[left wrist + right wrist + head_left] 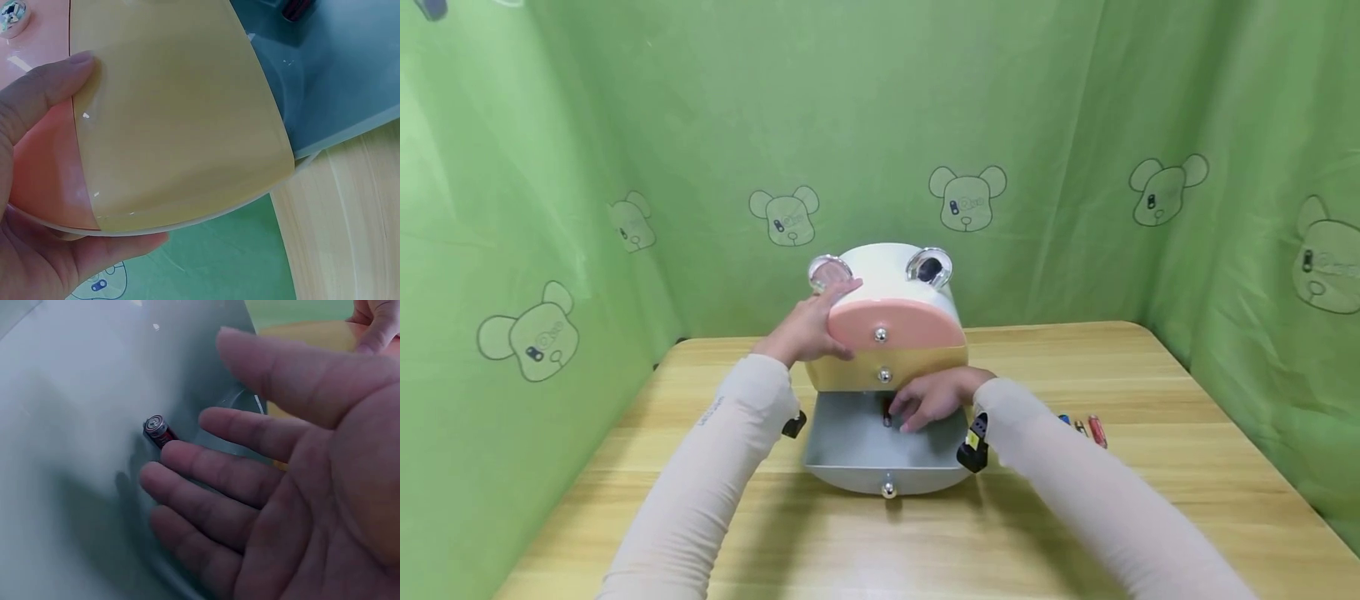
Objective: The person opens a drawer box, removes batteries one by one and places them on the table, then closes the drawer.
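Where green bear-print cloth walls a wooden table (pixel 1150 467), glossy rounded plastic chest (pixel 895 275), left hand (pixel 805 329) gripping its side, right hand (pixel 936 398) spread flat by battery (pixel 156 430) in grey drawer (pixel 850 442).

bright, even light; soft shadows on the table (pixel 1150 500); wrist views blurred close up

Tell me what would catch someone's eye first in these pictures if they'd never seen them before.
First, the rounded drawer cabinet at the middle of the wooden table, with its pink top drawer, yellow middle drawer and grey bottom drawer pulled open. The left hand holds the cabinet's side, while the right hand reaches into the grey drawer, its fingers open beside a small battery. Green cloth with bear prints hangs behind.
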Tool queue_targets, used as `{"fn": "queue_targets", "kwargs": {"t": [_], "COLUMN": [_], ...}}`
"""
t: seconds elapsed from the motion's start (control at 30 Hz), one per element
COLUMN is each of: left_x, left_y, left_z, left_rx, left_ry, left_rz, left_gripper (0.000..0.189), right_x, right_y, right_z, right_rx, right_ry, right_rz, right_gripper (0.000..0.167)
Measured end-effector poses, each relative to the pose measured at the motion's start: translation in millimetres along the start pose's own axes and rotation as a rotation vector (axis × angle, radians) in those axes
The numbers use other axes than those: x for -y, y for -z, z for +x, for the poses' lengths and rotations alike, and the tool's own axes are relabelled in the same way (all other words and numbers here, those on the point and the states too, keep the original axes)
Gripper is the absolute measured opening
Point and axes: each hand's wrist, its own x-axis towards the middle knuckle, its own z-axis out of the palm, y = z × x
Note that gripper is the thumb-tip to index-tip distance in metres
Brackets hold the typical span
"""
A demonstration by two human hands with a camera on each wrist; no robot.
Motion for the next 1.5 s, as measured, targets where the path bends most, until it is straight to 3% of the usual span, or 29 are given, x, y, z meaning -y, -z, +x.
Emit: {"fn": "queue_targets", "kwargs": {"t": [0.5,0.83,1.2,1.3,1.5], "left_x": [0.8,0.5,0.2,1.1,3.7], "left_y": [-0.7,-1.1,3.1,3.3,0.0], "left_z": [0.5,-0.3,1.3,1.2,2.3], "left_rx": [-0.003,0.000,-0.005,-0.009,0.000], "left_ry": [-0.014,-0.005,-0.004,-0.006,-0.019], "left_rz": [-0.002,-0.008,-0.006,0.004,0.011], "left_gripper": [0.120,0.119,0.120,0.121,0.120], "right_x": [3,4,4,5,-1], "right_y": [-4,-11,-8,-8,-10], "right_z": [20.5,31.0,39.8,41.0,46.1], "right_rx": [0.114,0.112,0.140,0.146,0.264], "right_ry": [-0.097,-0.199,-0.212,-0.209,-0.192], "right_rz": [0.082,0.112,0.132,0.134,0.183], "right_gripper": [0.061,0.066,0.065,0.057,0.021]}}
